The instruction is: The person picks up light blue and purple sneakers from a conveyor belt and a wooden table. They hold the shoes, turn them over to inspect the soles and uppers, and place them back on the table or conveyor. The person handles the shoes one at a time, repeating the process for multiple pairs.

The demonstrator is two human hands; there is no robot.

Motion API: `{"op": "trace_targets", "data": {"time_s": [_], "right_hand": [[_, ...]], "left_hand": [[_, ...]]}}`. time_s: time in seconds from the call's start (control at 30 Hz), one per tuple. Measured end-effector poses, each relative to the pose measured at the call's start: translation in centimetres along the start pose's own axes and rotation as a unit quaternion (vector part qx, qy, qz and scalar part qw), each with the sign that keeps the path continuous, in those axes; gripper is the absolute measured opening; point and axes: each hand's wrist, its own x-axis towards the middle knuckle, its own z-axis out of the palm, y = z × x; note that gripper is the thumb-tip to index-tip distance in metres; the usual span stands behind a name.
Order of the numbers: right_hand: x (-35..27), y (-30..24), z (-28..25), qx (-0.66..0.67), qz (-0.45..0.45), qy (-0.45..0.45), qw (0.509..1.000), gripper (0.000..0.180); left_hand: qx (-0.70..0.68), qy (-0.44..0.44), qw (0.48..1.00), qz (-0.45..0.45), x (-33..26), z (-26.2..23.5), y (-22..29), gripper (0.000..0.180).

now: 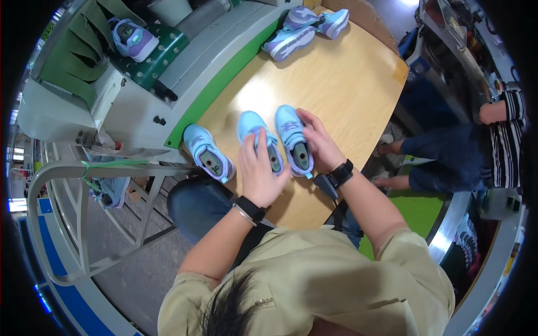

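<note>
Three light-blue sneakers with lilac trim lie in a row on the wooden tabletop, toes pointing away from me. My left hand (259, 171) rests over the middle sneaker (250, 121), fingers stretched along its upper and apart, covering much of it. Against the outer side of the right sneaker (290, 130) lies my right hand (323, 144), its fingers loosely extended and not wrapped round it. The left sneaker (206, 152) stands untouched, its dark insole showing. Both wrists wear black bands.
More sneakers (291, 42) are piled at the table's (347, 84) far end. Left of its green edge runs a grey machine (213, 61), with a sneaker (134, 40) on a green roller. A metal rail frame (84, 224) stands at left. Another person (465, 151) stands at right.
</note>
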Motion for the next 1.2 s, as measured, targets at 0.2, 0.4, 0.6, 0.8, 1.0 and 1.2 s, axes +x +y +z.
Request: {"op": "trace_targets", "data": {"time_s": [0.2, 0.4, 0.6, 0.8, 1.0, 1.2], "right_hand": [[-2.6, 1.6, -1.0, -0.079, -0.038, 0.023, 0.996, 0.075], [-5.0, 2.3, 2.0, -0.37, -0.106, 0.005, 0.923, 0.091], [-3.7, 3.0, 0.2, -0.405, -0.152, 0.071, 0.899, 0.088], [-3.8, 3.5, 0.8, -0.4, -0.152, 0.112, 0.897, 0.091], [-1.8, -3.9, 2.1, -0.195, -0.099, 0.119, 0.968, 0.08], [11.9, -16.2, 9.8, -0.302, -0.422, 0.037, 0.854, 0.069]], "left_hand": [[-0.152, -0.017, 0.988, -0.007, -3.7, 2.3, -2.6, 0.126], [-0.286, 0.015, 0.955, -0.07, 0.2, 2.4, -4.4, 0.12], [-0.676, 0.079, 0.717, -0.153, 6.4, -8.3, -0.8, 0.099], [-0.143, 0.365, 0.919, 0.023, 14.3, -16.0, 1.3, 0.108], [-0.091, 0.359, 0.929, -0.013, 17.6, -15.5, -3.4, 0.109], [-0.077, 0.343, 0.936, -0.018, 19.1, -16.4, -3.5, 0.106]]}}
